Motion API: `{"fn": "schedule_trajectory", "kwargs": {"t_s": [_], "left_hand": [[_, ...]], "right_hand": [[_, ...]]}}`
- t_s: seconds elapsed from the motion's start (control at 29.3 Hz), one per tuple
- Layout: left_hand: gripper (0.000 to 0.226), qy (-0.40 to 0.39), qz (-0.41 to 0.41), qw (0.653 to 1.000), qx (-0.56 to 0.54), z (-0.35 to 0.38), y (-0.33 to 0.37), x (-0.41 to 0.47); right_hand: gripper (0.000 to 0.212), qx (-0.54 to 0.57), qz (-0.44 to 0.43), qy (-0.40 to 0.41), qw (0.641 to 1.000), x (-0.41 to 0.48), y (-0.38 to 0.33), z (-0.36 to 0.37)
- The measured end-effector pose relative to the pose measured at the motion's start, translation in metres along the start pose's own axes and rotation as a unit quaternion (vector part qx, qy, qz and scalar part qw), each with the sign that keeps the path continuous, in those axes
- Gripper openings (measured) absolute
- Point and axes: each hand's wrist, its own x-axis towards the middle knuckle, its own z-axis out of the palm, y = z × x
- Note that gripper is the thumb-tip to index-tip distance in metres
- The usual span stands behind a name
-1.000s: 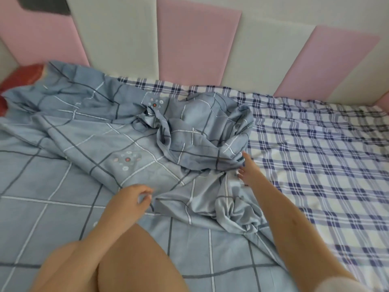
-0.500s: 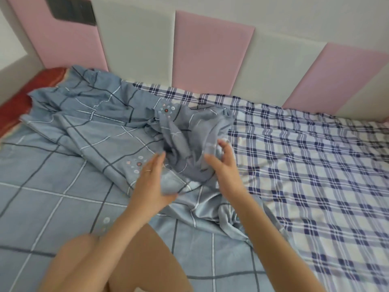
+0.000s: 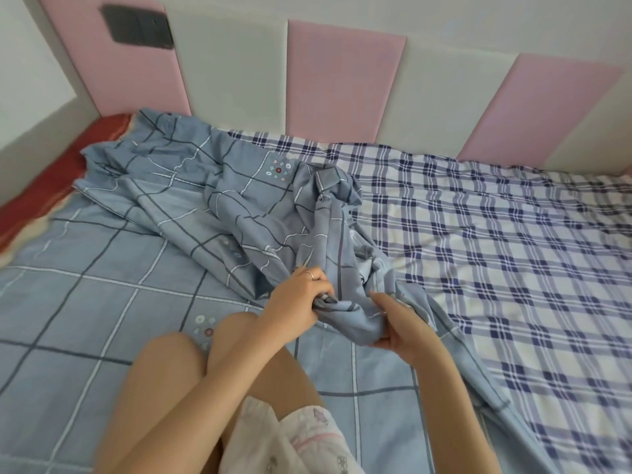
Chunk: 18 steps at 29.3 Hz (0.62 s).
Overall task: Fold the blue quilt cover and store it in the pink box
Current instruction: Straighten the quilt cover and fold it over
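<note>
Hands at the bunched edge of the cover (image 3: pixel 219 234).
Left hand (image 3: pixel 301 297) pinches a fold; right hand (image 3: pixel 398 325) curls its fingers round the bunch. The cover lies crumpled, left and centre, on the sheet (image 3: pixel 496 251). Soft, light, limp: probably best held by its corners.

Both bare arms reach forward from the bottom of the frame and converge near its centre. The left hand (image 3: pixel 301 299), a ring (image 3: pixel 311 274) on one finger, sits knuckles-up, its fingers curled tight around a bunched fold of the blue quilt cover (image 3: pixel 219 213). Just beside it, the right hand (image 3: pixel 393 325) grips the same fold, thumb on top and fingers underneath.
</note>
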Motion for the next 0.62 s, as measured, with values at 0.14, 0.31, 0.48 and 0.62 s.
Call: {"fn": "schedule_trajectory", "kwargs": {"t_s": [0.14,0.31,0.48,0.62], "left_hand": [[0.030,0.012,0.019,0.999,-0.028,0.004,0.008,-0.016],[0.044,-0.004,0.025,1.000,0.004,0.002,0.014,-0.028],[0.032,-0.045,-0.060,0.994,0.075,-0.021,-0.002,-0.042],[0.014,0.004,-0.037,0.987,0.158,-0.026,-0.021,-0.054]], "right_hand": [[0.056,0.133,0.089,-0.133,0.978,0.012,0.017,0.017],[0.038,0.229,0.049,-0.097,0.967,0.021,0.014,0.036],[0.035,0.081,-0.182,0.192,0.961,0.013,-0.031,0.017],[0.040,-0.193,-0.449,0.322,0.811,-0.002,-0.057,0.001]]}}
